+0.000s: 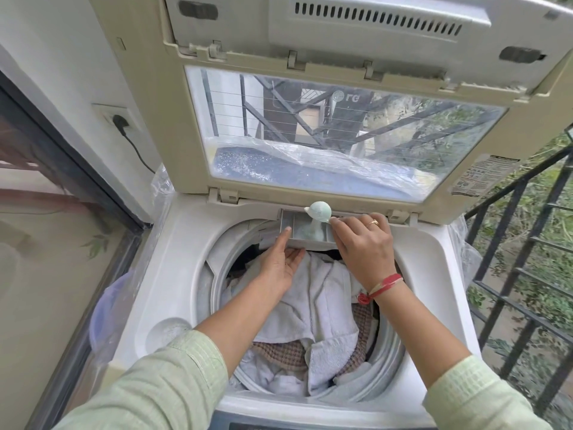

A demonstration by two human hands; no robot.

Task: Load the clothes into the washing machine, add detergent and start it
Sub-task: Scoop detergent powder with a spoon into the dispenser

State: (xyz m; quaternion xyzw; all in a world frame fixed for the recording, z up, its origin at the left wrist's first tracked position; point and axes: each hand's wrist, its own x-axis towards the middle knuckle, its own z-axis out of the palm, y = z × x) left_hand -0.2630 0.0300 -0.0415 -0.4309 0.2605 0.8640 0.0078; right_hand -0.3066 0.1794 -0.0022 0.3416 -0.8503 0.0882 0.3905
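Note:
A top-loading washing machine stands with its lid raised. White towels and checked clothes fill the drum. At the drum's far rim the grey detergent drawer is pulled out. My right hand holds a tilted pale green scoop by its handle, and powder pours from it into the drawer. My left hand steadies the drawer, with the thumb on its front edge and straight fingers underneath.
A wall socket with a black plug is on the left wall beside a glass door. A pale purple tub sits left of the machine under clear plastic. Black metal railing runs along the right, with greenery beyond.

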